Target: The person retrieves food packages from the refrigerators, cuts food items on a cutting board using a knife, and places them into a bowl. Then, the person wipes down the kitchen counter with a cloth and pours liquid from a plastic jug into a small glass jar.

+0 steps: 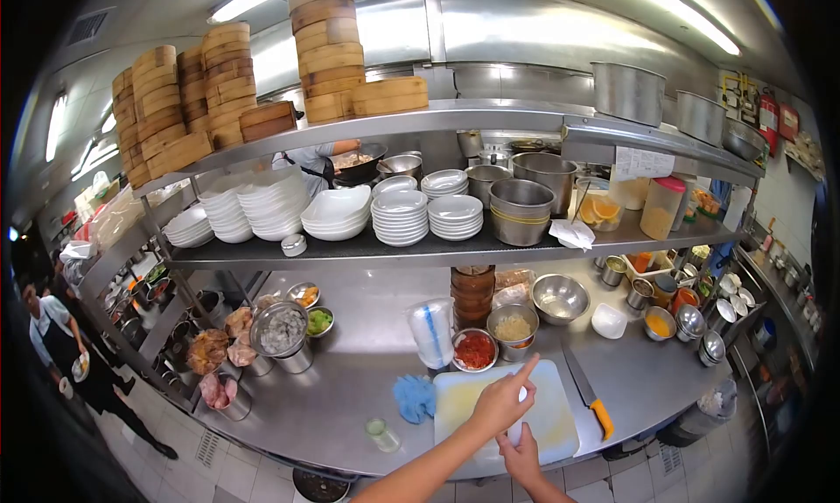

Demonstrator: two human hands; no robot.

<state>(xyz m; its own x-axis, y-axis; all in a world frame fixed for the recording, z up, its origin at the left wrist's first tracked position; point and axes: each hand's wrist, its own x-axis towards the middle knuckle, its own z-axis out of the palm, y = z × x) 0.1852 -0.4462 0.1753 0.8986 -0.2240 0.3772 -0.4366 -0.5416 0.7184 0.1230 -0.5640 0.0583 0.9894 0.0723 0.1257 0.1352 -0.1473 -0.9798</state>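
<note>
Over the white cutting board (459,407), my left hand (503,400) is closed around a small white object (523,394), its index finger stretched out. Just below it, my right hand (521,457) pinches the lower end of what looks like the same white object; its kind cannot be made out. To the right lies a knife with an orange handle (602,419). A crumpled blue cloth (414,399) touches the board's left side. Behind the board stand a bowl of chopped red food (474,350) and a bowl of pale minced food (513,328).
A small glass (382,435) stands near the front edge. Metal containers of raw meat (226,393) are at left, sauce bowls (659,324) at right. Above runs a shelf (394,251) with stacked white dishes (401,216). A person (74,345) walks at far left.
</note>
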